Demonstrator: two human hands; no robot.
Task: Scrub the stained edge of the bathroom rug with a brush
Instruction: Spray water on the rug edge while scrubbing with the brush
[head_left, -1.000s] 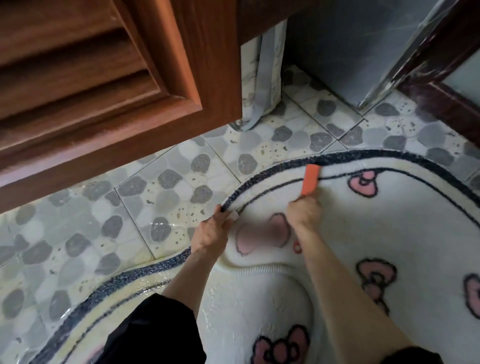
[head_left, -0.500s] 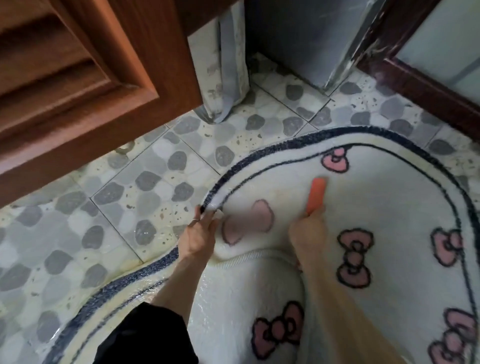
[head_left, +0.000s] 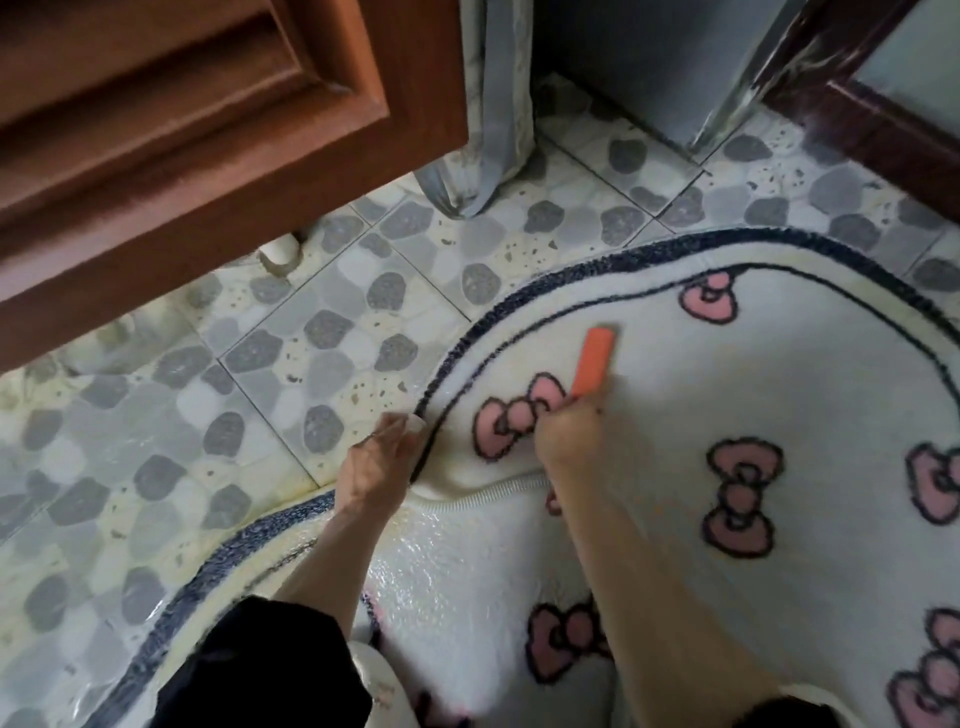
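Observation:
A white fluffy bathroom rug (head_left: 675, 374) with pink bows and a dark blue border lies on the tiled floor. Part of it is folded over, showing a shiny underside. My left hand (head_left: 382, 460) pinches the rug's dark edge at the fold. My right hand (head_left: 569, 431) grips an orange brush (head_left: 592, 364), which lies on the white pile just inside the thin dark line, pointing away from me. The bristles are hidden under the brush.
A brown wooden cabinet door (head_left: 208, 130) overhangs the pebble-pattern floor tiles (head_left: 337, 322) at the upper left. A grey-and-white curtain hem (head_left: 493, 104) hangs behind it. A dark door frame (head_left: 857, 104) stands at the upper right. My black sleeve fills the bottom.
The view has shifted, so the rug sits further left and lower in frame. My right hand and the brush have moved back from the dark border toward the rug's inside. My left hand keeps its hold.

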